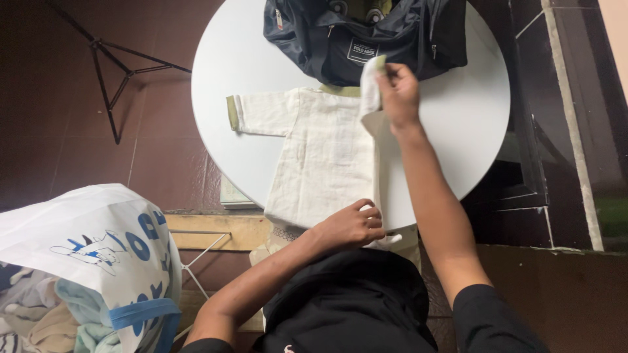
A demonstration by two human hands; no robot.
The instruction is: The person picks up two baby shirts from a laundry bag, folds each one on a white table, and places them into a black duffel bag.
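Folding has only started: the right hand (398, 91) pinches the little white shirt's (320, 157) sleeve (371, 85) over, the left hand (353, 225) grips its hem, other sleeve still out.

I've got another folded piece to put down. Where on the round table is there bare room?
Bare tabletop lies right of the cream shirt, below the dark bag. A smaller patch sits left, above the shirt's sleeve. The middle is crowded: right hand pinches a folded edge, left hand presses the hem.
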